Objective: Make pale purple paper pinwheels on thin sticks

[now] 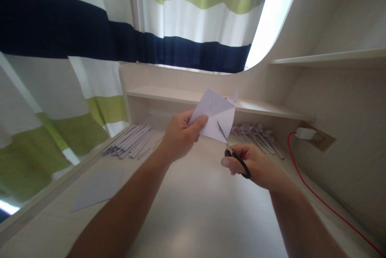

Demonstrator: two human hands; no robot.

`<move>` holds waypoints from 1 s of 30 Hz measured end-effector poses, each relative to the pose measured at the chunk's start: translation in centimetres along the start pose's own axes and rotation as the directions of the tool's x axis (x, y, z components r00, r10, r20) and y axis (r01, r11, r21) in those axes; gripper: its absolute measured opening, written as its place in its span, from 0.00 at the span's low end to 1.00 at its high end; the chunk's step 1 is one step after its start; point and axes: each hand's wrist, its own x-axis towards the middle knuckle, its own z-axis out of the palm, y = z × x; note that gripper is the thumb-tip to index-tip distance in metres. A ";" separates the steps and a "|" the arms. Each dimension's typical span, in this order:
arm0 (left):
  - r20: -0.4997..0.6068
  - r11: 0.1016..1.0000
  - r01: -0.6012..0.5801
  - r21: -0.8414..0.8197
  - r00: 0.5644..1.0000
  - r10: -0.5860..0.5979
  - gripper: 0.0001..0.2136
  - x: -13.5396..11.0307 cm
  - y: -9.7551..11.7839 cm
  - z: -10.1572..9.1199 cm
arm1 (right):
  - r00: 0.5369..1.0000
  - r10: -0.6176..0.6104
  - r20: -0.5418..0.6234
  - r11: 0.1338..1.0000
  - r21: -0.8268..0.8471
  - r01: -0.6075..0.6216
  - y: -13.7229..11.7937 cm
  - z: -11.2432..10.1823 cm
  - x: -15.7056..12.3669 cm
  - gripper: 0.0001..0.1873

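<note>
My left hand [180, 135] pinches a creased white paper square [214, 114] by its left corner and holds it up above the desk. My right hand [256, 165] grips black-handled scissors [233, 151], fingers through the loops. The blades point up and left into the lower edge of the paper, along a crease. Both hands hover over the middle of the pale desk [193, 209].
A row of rolled paper sticks [131, 140] lies at the back left. Paper pinwheels on sticks [259, 135] lie at the back right under a low shelf [187, 96]. A flat paper sheet [98, 187] lies at left. A red cable [319, 199] runs from a wall plug [306, 132]. Striped curtains hang behind.
</note>
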 end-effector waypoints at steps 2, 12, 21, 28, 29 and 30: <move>0.003 1.000 0.002 -0.002 1.000 -0.002 0.20 0.0 0.0 0.0 | 1.000 -0.003 0.001 1.000 0.000 0.003 0.1 0.0 0.0 0.28; -0.004 1.000 -0.005 -0.010 1.000 0.005 0.20 0.0 -0.2 -0.1 | 0.999 -0.049 -0.018 0.997 -0.052 0.048 -0.1 -0.1 -0.1 0.27; 0.015 1.000 -0.006 -0.011 1.000 0.006 0.20 -0.1 -0.1 0.1 | 0.999 -0.048 -0.026 0.997 -0.056 0.047 -0.1 -0.1 -0.1 0.27; 0.017 1.000 -0.004 -0.019 1.000 0.004 0.20 -0.1 0.2 0.3 | 0.998 -0.056 -0.035 0.996 -0.064 0.054 -0.3 0.0 0.0 0.27; 0.017 1.000 -0.006 -0.020 1.000 0.006 0.20 -0.1 0.2 0.3 | 0.998 -0.055 -0.038 0.997 -0.063 0.053 -0.3 0.0 0.0 0.27; 0.017 1.000 -0.007 -0.020 1.000 0.007 0.20 -0.2 0.2 0.3 | 0.998 -0.053 -0.041 0.997 -0.063 0.050 -0.2 0.0 0.0 0.27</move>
